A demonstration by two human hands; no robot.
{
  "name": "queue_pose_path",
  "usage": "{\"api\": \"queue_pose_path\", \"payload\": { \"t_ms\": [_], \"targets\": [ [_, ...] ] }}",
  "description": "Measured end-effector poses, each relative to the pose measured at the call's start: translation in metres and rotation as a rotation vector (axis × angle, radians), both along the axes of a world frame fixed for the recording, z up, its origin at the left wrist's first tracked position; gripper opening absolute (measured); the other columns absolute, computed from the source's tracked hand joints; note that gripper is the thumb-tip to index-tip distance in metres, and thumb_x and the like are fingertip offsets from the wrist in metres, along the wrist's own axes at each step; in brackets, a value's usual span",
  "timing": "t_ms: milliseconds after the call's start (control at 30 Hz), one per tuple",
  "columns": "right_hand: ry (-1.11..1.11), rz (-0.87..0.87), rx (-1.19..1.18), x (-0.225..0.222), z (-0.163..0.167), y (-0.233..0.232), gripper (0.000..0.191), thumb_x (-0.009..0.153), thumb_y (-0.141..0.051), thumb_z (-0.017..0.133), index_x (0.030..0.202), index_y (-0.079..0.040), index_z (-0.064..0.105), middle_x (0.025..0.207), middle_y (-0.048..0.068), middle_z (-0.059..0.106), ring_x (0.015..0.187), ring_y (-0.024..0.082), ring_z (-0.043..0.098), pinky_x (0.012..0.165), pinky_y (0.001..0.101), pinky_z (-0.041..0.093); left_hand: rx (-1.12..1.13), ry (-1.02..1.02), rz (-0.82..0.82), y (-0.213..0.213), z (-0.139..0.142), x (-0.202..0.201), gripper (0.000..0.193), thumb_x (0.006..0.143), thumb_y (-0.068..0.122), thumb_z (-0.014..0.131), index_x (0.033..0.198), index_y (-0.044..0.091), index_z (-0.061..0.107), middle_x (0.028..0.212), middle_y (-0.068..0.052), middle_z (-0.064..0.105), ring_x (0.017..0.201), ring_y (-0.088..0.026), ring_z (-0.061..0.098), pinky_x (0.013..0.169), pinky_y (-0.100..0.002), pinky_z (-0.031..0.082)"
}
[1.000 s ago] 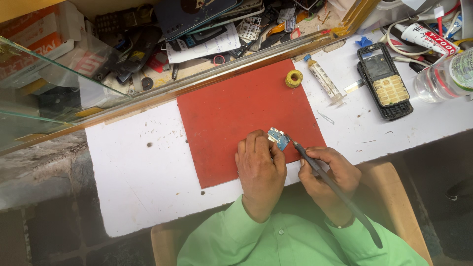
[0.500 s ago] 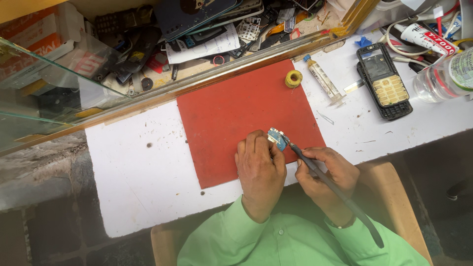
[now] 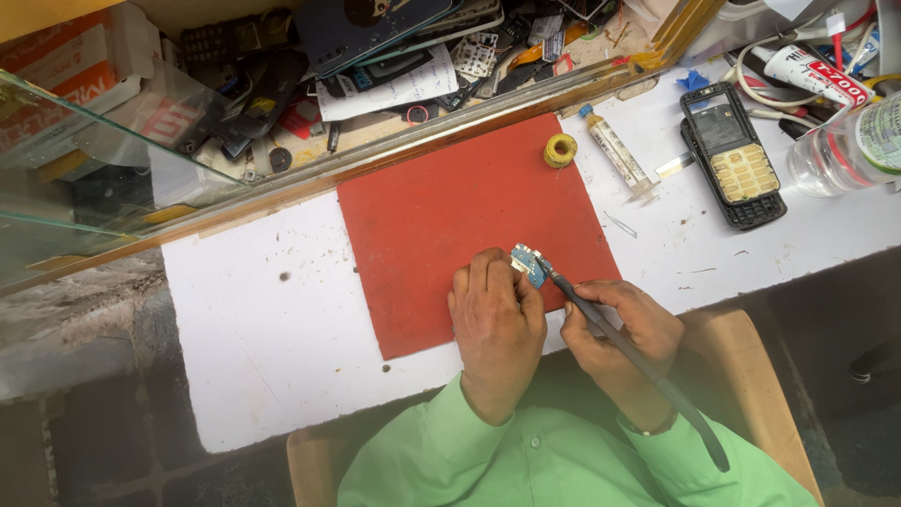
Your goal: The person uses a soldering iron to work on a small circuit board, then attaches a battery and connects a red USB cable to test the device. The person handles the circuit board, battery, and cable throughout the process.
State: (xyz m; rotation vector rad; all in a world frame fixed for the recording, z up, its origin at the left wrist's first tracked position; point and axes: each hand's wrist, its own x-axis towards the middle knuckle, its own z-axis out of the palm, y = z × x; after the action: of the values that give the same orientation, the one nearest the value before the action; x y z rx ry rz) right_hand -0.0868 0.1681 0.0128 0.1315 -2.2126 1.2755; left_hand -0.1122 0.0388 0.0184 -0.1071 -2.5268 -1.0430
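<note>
Red mat (image 3: 441, 216) lies bare beyond both hands, left (image 3: 496, 319) pinching circuit board (image 3: 527, 264), right (image 3: 615, 324) gripping soldering iron (image 3: 638, 371).

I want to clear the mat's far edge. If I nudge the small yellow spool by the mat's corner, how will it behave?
The yellow spool lies flat on its round face on the white table, so a nudge would probably slide it, not roll it. It looks small and likely light. Tipped on edge, it could roll toward the syringe beside it.
</note>
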Motion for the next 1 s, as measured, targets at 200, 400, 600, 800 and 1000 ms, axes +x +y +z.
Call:
{"api": "queue_pose_path", "payload": {
  "t_ms": [200, 400, 600, 800, 1000],
  "targets": [
    [-0.018, -0.006, -0.007, 0.0003, 0.0004, -0.0004, 0.020, 0.081, 0.005, 0.076, 0.099, 0.003, 0.069, 0.090, 0.011, 0.074, 0.078, 0.015, 0.073, 0.067, 0.0247, 0.059, -0.004, -0.007, 0.001, 0.0002, 0.0002, 0.0000, 0.012, 0.087, 0.004, 0.069, 0.095, 0.004, 0.059, 0.115, -0.008, 0.066, 0.097, -0.029, 0.058, 0.084, -0.044, 0.044],
    [-0.022, -0.010, -0.008, 0.0001, 0.0002, -0.0006, 0.019, 0.081, 0.005, 0.076, 0.099, 0.003, 0.069, 0.090, 0.011, 0.074, 0.077, 0.015, 0.073, 0.066, 0.0244, 0.059, -0.011, -0.003, -0.004, -0.0003, 0.0012, 0.0003, 0.012, 0.087, 0.004, 0.069, 0.095, 0.004, 0.060, 0.115, -0.008, 0.065, 0.098, -0.029, 0.058, 0.084, -0.045, 0.044],
    [-0.020, -0.021, 0.015, 0.0001, 0.0005, -0.0003, 0.019, 0.080, 0.005, 0.076, 0.098, 0.002, 0.069, 0.089, 0.011, 0.074, 0.077, 0.015, 0.074, 0.066, 0.0248, 0.059, -0.012, -0.001, -0.004, -0.0001, 0.0018, 0.0003, 0.012, 0.087, 0.004, 0.068, 0.096, 0.004, 0.060, 0.116, -0.009, 0.065, 0.098, -0.030, 0.058, 0.085, -0.045, 0.044],
    [-0.013, -0.018, 0.022, 0.0000, 0.0011, -0.0003, 0.020, 0.080, 0.005, 0.076, 0.099, 0.003, 0.069, 0.091, 0.012, 0.074, 0.080, 0.016, 0.074, 0.068, 0.0256, 0.060, -0.019, 0.009, -0.006, -0.0004, 0.0024, 0.0003, 0.012, 0.087, 0.004, 0.068, 0.095, 0.004, 0.059, 0.115, -0.009, 0.065, 0.098, -0.030, 0.058, 0.085, -0.045, 0.045],
    [-0.030, -0.008, -0.031, 0.0025, 0.0015, -0.0006, 0.020, 0.081, 0.007, 0.075, 0.100, 0.003, 0.068, 0.093, 0.012, 0.074, 0.080, 0.014, 0.074, 0.068, 0.0244, 0.060, -0.011, 0.011, -0.008, -0.0001, 0.0022, 0.0003, 0.012, 0.087, 0.003, 0.067, 0.096, 0.004, 0.059, 0.116, -0.009, 0.065, 0.098, -0.030, 0.058, 0.084, -0.045, 0.045]
  ]
}}
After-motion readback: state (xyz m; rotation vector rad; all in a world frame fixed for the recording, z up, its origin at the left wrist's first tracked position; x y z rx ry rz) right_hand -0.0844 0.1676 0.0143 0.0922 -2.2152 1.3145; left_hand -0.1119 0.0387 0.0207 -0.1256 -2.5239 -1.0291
